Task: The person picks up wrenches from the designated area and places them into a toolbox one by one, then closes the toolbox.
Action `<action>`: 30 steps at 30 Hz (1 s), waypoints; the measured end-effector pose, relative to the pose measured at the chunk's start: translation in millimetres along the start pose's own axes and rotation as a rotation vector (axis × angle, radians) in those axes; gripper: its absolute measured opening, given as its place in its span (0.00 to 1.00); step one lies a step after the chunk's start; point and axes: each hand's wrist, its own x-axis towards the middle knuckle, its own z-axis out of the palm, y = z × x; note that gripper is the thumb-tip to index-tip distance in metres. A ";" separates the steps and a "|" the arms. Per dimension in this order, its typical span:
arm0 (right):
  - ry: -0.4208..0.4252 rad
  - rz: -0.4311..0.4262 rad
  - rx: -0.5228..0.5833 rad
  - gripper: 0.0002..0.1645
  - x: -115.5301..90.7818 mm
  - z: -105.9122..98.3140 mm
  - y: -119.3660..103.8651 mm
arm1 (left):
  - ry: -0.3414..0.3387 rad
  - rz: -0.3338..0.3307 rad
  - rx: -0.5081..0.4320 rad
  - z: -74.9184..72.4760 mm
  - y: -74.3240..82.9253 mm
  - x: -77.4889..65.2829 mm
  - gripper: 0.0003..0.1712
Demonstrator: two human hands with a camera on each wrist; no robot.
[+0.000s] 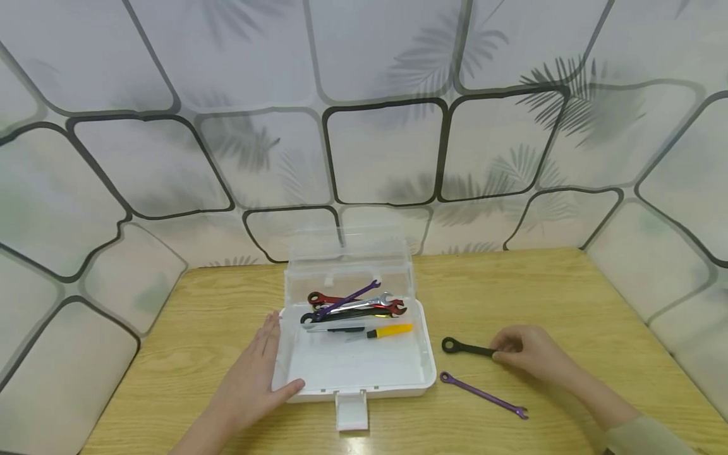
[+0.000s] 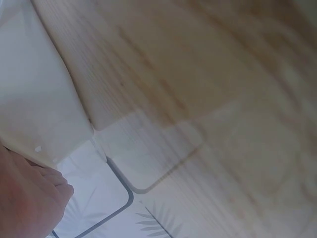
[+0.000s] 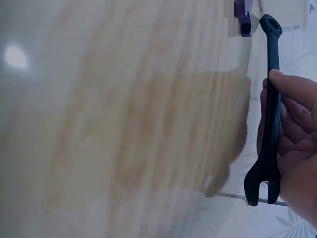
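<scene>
My right hand (image 1: 531,352) pinches a black combination wrench (image 3: 272,114) between thumb and fingers. Its ring end points left toward the box in the head view, while the open end shows in the right wrist view. Below it on the table lies a purple combination wrench (image 1: 483,395). My left hand (image 1: 250,373) rests along the left side of a white plastic toolbox (image 1: 428,354), fingers straight, thumb on the front rim. Inside, at the back, lie red, silver, black and purple wrenches (image 1: 347,300) in a pile. A yellow-handled tool (image 1: 392,330) lies just in front of them.
The toolbox's clear lid (image 1: 349,259) stands raised at the back, near the patterned wall (image 1: 387,151). A white latch (image 1: 351,414) hangs down at the box's front. Wooden table (image 1: 500,284) surrounds the box, with patterned walls also at left and right.
</scene>
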 end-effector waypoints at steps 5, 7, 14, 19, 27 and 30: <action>0.015 0.022 -0.016 0.06 4.4 -6.5 -3.2 | -0.011 -0.013 -0.011 3.3 -0.2 0.1 0.66; 0.023 0.017 -0.015 0.06 6.3 -9.4 -4.9 | -0.018 -0.017 -0.016 4.0 -0.3 0.1 0.66; 0.049 0.019 -0.002 0.05 13.1 -22.5 -18.0 | -0.022 -0.017 -0.018 5.0 0.0 0.4 0.67; 0.084 0.001 -0.036 0.04 21.8 -29.4 -27.5 | -0.011 -0.015 -0.010 4.7 0.2 0.4 0.66; 0.113 -0.072 -0.072 0.04 43.2 -36.0 -47.6 | -0.005 -0.008 -0.010 5.5 -1.8 -0.3 0.66; 0.106 -0.076 -0.081 0.04 52.0 -37.2 -57.6 | -0.006 -0.008 -0.009 5.2 -2.1 -0.5 0.66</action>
